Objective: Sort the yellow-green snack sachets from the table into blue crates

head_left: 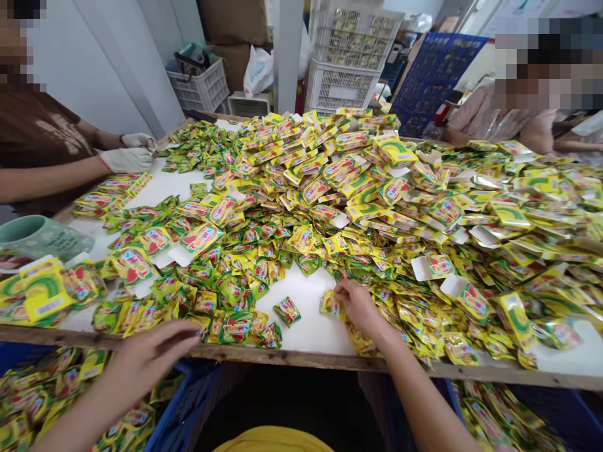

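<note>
My right hand (pixel 360 306) pinches a small yellow candy packet (pixel 330 304) over the bare white tabletop (pixel 306 333). My left hand (pixel 153 351) is slightly blurred at the table's front edge, its thumb and fingers stretched out and apart. Its fingertips reach the near end of a row of green and yellow packets (pixel 235 328). Between the hands, one green packet (pixel 287 311) lies alone on the white surface. Close to my right wrist spreads a heap of yellow packets (pixel 414 314).
Flat yellow cartons (pixel 325 169) form a tall pile across the middle. A green mug (pixel 44 237) stands at left, near a co-worker's gloved hands (pixel 129 154). Another person (pixel 509 119) sits at right. Blue crates (pixel 174 402) with packets are below the edge; white crates (pixel 348 56) are stacked behind.
</note>
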`<state>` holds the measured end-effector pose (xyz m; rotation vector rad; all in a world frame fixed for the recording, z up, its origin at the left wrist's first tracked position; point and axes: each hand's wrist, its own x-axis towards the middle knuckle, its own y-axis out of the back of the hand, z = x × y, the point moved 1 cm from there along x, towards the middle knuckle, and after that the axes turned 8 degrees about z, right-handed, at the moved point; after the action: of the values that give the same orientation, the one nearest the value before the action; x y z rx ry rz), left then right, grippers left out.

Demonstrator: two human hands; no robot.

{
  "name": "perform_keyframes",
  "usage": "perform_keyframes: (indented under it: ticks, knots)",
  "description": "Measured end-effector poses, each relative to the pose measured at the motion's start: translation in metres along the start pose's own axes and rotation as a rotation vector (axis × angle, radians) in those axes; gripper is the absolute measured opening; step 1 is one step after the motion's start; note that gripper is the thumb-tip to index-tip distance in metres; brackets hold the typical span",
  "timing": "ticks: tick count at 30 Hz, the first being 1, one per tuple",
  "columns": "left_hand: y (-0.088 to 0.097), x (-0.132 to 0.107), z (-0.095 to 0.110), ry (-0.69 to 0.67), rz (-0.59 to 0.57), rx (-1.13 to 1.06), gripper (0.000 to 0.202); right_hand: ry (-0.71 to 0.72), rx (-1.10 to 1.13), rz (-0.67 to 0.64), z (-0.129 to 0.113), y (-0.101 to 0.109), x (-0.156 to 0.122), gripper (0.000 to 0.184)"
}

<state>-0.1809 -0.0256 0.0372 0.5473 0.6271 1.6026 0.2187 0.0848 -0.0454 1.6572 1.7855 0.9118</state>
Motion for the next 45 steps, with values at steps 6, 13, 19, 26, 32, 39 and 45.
perform_keyframes:
  ticks: [6,13,19,26,32,39,45]
  knots:
    - [-0.122,0.08,0.106,-0.382,-0.358,-0.128,0.014,-0.045,0.136,0.024,-0.005,0.013,-0.004,0.017]
    - [-0.125,0.174,0.132,-0.501,-0.099,0.025,0.013,-0.005,-0.034,0.039,-0.025,0.0,-0.018,0.014]
    - [-0.122,0.276,0.148,-0.529,0.157,0.307,0.02,-0.108,-0.214,0.051,-0.032,-0.004,-0.028,0.019]
    - [-0.199,0.287,0.178,-0.811,-0.118,0.419,0.053,-0.148,-0.156,-0.07,-0.041,-0.014,-0.036,0.022]
    - [-0.198,0.244,0.192,-0.808,-0.17,0.447,0.033,-0.103,0.043,0.026,-0.033,0.005,-0.051,0.01]
    - [-0.177,0.104,0.156,-0.7,-0.096,0.382,0.029,-0.239,0.541,0.707,-0.069,0.046,-0.03,0.021]
    - [-0.217,0.051,0.13,-0.268,0.111,0.397,0.032,-0.003,0.145,0.42,-0.069,0.02,-0.036,0.012]
